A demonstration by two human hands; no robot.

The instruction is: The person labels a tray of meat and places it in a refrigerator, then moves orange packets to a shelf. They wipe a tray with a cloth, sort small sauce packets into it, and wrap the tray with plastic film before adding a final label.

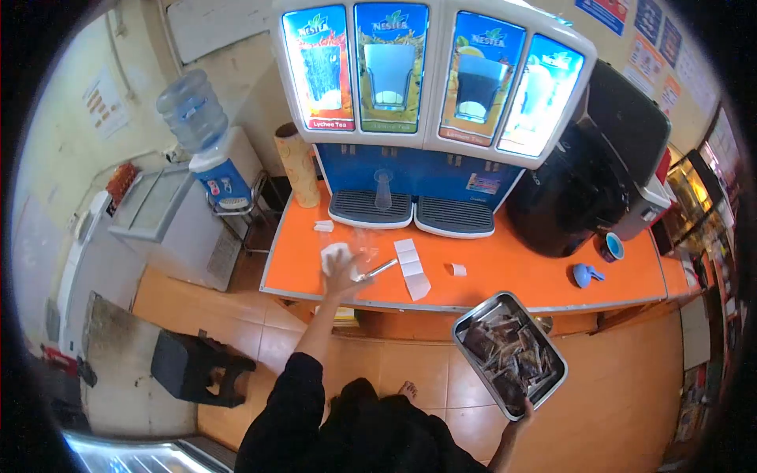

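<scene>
The right grip [518, 417] holds a shiny tray [482, 380] of brown pieces [509, 348]; left grip [344, 273], spread, nears white paper [330, 253].

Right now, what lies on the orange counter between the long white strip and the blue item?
A small white curled piece, seemingly paper, lies between the long white strip and the blue item, as the head view shows.

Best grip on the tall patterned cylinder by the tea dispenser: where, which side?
Around mid-height on the patterned cylinder, probably from the front left. It stands upright, round and slim enough to wrap, and the tea dispenser crowds its right side.
</scene>
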